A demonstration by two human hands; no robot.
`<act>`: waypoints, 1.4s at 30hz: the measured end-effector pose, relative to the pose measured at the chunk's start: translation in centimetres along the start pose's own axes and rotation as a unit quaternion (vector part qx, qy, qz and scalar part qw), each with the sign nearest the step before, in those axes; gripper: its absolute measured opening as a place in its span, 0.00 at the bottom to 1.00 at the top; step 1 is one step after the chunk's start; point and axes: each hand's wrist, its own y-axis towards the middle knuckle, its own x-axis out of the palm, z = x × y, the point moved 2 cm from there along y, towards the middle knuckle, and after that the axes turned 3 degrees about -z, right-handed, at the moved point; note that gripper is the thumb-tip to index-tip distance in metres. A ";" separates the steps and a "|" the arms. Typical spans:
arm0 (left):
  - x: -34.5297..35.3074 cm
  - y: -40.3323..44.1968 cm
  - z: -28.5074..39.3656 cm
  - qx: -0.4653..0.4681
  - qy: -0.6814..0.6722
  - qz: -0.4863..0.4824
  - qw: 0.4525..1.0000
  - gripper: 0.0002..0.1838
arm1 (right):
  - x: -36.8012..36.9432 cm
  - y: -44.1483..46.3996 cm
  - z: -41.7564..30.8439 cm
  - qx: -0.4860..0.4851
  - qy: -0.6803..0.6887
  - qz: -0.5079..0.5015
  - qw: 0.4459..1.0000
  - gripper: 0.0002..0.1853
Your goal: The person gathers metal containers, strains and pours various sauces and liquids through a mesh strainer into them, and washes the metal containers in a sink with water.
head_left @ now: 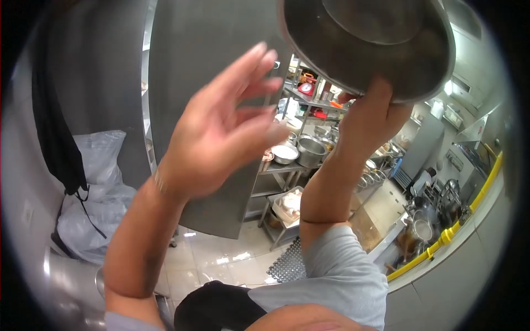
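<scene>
A wide, round metal bowl [353,60] is raised at the top of the view, its dark underside facing me and its upper part cut off by the frame edge. My right hand [378,113] grips the bowl's near rim from below. To its left, my left hand [221,124] is lifted with fingers apart and nothing in it, slightly blurred. A gap separates this hand from the bowl. Behind the left hand stands a tall grey metal panel [193,49], which looks like a door.
Steel shelves [326,102] behind hold a red scale [306,88], a deep pot [312,151] and several bowls. A white tub [290,207] sits lower down. Clear plastic bags [99,193] lie at left. A yellow pipe [447,237] runs along the right wall; the tiled floor [210,254] shines.
</scene>
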 end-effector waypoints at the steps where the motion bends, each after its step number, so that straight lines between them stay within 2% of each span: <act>1: 0.8 1.7 -0.1 0.026 -0.040 0.036 0.998 0.38 | 0.2 -0.5 -0.2 0.002 0.004 -0.006 1.000 0.14; 2: 0.7 2.9 0.0 0.027 -0.039 0.038 0.998 0.38 | 0.3 -0.8 -0.2 0.002 0.008 -0.012 1.000 0.13; 4: 0.8 4.6 0.1 0.016 -0.073 -0.041 0.996 0.26 | 0.2 -1.2 -0.1 -0.007 0.022 -0.032 0.999 0.13; 5: 0.8 4.7 -0.6 0.026 -0.100 -0.027 0.994 0.17 | 0.2 -1.3 0.0 -0.017 0.037 -0.052 0.998 0.12; 8: 1.1 4.3 -1.7 0.021 -0.184 -0.024 0.982 0.14 | -0.6 -1.4 0.5 -0.027 0.050 -0.072 0.996 0.12; 12: 1.2 3.7 -2.4 0.010 -0.196 -0.009 0.981 0.13 | -0.4 -1.9 0.6 -0.009 0.071 -0.075 0.995 0.12; 15: 1.4 2.7 -3.0 -0.010 -0.216 0.037 0.976 0.13 | -0.6 -3.3 2.0 0.014 0.089 -0.097 0.991 0.12; 17: 1.2 0.8 -4.6 -0.004 -0.098 0.108 0.989 0.17 | -0.9 -6.0 3.9 0.118 0.141 -0.116 0.976 0.13; 18: 1.7 -0.6 -5.1 -0.014 -0.094 0.122 0.988 0.17 | -1.1 -7.9 4.8 0.133 0.143 -0.121 0.973 0.13; 20: 2.6 -4.3 -5.8 0.044 0.156 0.219 0.962 0.24 | -1.9 -12.6 6.5 0.238 0.260 -0.112 0.929 0.15; 21: 2.5 -6.1 -7.0 0.083 0.243 0.205 0.944 0.28 | -2.5 -14.9 7.2 0.279 0.297 -0.108 0.907 0.15; 22: 2.5 -7.9 -8.1 0.074 0.246 0.215 0.942 0.28 | -3.0 -16.9 7.8 0.375 0.345 -0.121 0.852 0.18; 23: 3.1 -9.5 -8.6 0.073 0.305 0.216 0.925 0.28 | -3.8 -19.2 8.8 0.465 0.387 -0.130 0.786 0.20; 24: 3.5 -10.8 -9.3 0.072 0.361 0.214 0.905 0.27 | -4.3 -21.3 9.6 0.482 0.425 -0.146 0.752 0.24; 27: 4.2 -13.1 -11.0 0.069 0.380 0.232 0.893 0.30 | -5.7 -24.6 8.7 0.516 0.438 -0.165 0.717 0.26; 29: 4.3 -13.7 -11.4 0.068 0.396 0.235 0.885 0.32 | -6.4 -26.3 8.9 0.564 0.471 -0.151 0.661 0.29; 33: 4.4 -14.0 -11.4 0.063 0.413 0.218 0.882 0.34 | -7.5 -28.0 10.6 0.574 0.458 -0.150 0.662 0.30; 35: 4.7 -13.7 -11.2 -0.001 0.416 0.209 0.885 0.37 | -7.4 -27.9 10.1 0.554 0.425 -0.156 0.699 0.30; 39: 4.6 -13.7 -11.3 -0.001 0.453 0.191 0.871 0.40 | -7.6 -27.8 9.9 0.573 0.397 -0.154 0.701 0.30; 42: 4.5 -14.2 -11.5 0.010 0.497 0.169 0.851 0.37 | -7.8 -28.7 10.2 0.578 0.399 -0.152 0.696 0.29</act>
